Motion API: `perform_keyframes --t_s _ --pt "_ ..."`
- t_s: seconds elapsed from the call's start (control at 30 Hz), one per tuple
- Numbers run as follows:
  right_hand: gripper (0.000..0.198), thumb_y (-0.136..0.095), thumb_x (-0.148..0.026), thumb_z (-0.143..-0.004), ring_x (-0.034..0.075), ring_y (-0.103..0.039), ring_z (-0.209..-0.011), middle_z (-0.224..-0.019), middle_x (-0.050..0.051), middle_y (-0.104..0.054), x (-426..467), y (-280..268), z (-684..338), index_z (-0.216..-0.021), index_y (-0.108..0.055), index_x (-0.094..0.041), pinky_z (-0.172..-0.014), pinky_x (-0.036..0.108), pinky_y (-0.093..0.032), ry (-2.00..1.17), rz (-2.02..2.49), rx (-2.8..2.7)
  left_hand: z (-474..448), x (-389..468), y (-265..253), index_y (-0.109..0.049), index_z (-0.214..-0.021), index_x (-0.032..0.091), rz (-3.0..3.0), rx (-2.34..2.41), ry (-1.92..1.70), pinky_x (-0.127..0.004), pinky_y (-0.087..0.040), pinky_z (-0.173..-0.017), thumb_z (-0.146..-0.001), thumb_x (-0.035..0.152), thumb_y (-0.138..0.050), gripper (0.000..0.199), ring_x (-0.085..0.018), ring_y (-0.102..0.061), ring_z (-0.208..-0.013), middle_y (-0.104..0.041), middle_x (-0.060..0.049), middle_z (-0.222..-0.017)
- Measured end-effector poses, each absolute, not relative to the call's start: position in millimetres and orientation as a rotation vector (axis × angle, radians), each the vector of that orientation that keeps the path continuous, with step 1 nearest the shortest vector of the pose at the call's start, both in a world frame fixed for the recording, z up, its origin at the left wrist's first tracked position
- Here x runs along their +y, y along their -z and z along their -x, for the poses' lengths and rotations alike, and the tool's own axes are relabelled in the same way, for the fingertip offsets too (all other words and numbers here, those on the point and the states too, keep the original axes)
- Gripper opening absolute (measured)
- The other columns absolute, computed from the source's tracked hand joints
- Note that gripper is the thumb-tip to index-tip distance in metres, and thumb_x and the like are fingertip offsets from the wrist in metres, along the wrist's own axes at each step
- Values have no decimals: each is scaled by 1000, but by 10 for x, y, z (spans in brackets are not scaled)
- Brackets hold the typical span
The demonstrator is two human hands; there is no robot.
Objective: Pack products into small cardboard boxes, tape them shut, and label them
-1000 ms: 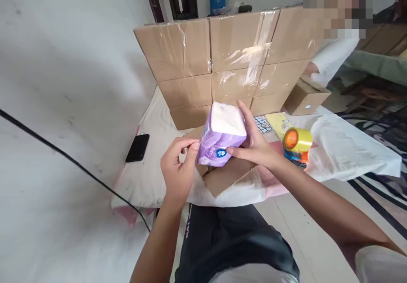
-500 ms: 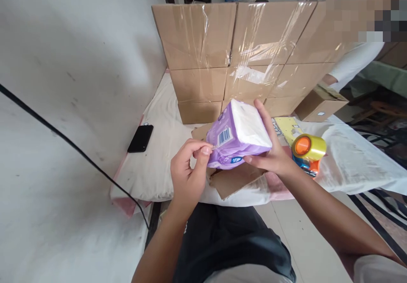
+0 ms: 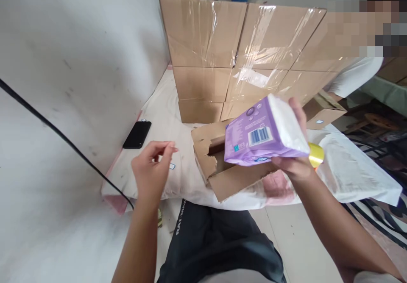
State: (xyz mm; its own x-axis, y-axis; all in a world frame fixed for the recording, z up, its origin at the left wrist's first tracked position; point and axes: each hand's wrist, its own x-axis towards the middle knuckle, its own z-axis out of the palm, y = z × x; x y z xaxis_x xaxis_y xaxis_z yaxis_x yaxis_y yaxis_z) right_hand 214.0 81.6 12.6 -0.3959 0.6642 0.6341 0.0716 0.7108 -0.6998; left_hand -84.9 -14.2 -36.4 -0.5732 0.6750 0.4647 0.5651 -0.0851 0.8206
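One left hand point(image 3: 152, 166): fingertips pinched, can't tell if anything's between
Right hand point(image 3: 297, 166): spread wide, gripping purple tissue pack point(image 3: 251, 137)
Tissue pack: tilted over open carton point(image 3: 237, 181), 2–3 o'clock from left hand
Phone point(image 3: 137, 134): 11 o'clock from left hand
Taped boxes point(image 3: 254, 41): 12 o'clock from pack

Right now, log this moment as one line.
Right hand: holds pack over open box | Left hand: pinched, apart from pack | Phone: on cloth

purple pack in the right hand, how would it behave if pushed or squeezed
The purple pack would probably give a little, as it looks film-wrapped and creased. It seems light: the right hand alone holds it up. Its flat sides suggest sliding rather than rolling.
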Motion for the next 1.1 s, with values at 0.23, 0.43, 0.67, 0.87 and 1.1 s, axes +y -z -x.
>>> perform_keyframes --t_s 0.23,0.43,0.67,0.87,1.1 --pt "126 -85 -45 -67 41 -34 -148 -164 6 -28 1013 -388 -2180 -162 -2 -38 -122 57 -32 -347 600 -2394 1506 -254 1159 -68 -119 24 -1322 2827 -553 -40 -44 -69 -94 39 -48 35 -34 -67 -93 -74 -11 -109" --pt "100 -77 -31 -69 43 -55 -123 -140 12 -55 994 -420 -1949 -158 -29 -32 -102 58 -46 -162 660 -2895 1302 -217 1457 -68 -121 24 -1808 2599 -527 -41 -44 -80 -94 49 -52 40 -33 -60 -108 -67 -12 -121" --pt "95 -73 -28 -70 40 -61 -117 -133 9 -62 1052 -365 -1825 -156 -34 -35 -101 54 -48 -382 710 -3028 1539 -86 1564 -71 -98 22 -1738 2600 -598 -37 -42 -74 -97 40 -46 32 -26 -63 -91 -69 -9 -100" --pt "87 -74 -34 -79 38 -64 -117 -136 5 -63 1135 -381 -1859 -156 -35 -42 -98 52 -51 -559 693 -2976 1738 -158 1568 -72 -105 24 -1889 2409 -664 -34 -46 -80 -96 45 -51 31 -22 -64 -94 -69 -6 -103" --pt "56 -65 -23 -87 35 -55 -130 -144 6 -58 1231 -207 -1765 -140 -60 -38 -101 55 -49 -366 499 -3044 1622 -174 1662 -74 -100 25 -2035 2244 -706 -36 -45 -84 -95 46 -55 28 -24 -60 -97 -66 -6 -99"
